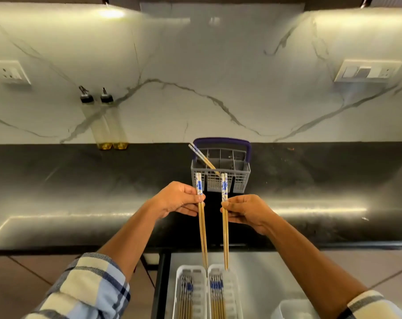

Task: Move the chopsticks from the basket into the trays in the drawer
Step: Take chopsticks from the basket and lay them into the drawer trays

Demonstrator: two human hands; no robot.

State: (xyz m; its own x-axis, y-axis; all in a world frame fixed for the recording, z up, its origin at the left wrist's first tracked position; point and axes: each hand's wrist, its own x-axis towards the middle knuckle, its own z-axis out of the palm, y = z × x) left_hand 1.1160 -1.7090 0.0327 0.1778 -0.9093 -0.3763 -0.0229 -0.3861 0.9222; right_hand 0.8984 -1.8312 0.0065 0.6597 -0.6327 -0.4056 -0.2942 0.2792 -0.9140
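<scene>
My left hand (177,200) pinches a pair of wooden chopsticks with blue-and-white tops (202,226), held upright, tips hanging over the left white tray (178,279). My right hand (246,212) pinches a second pair (225,231), tips just above the right white tray (234,282). Both trays lie side by side in the open drawer (264,272) and hold several chopsticks. Behind my hands the grey cutlery basket (239,178) with a purple handle stands on the black counter; one more pair (201,156) leans in its left side.
Two clear oil bottles (108,125) stand at the back left against the marble wall. Wall sockets sit at far left (10,72) and far right (368,71). A white container (292,308) lies in the drawer's right part. The black counter edge (80,249) overhangs the drawer.
</scene>
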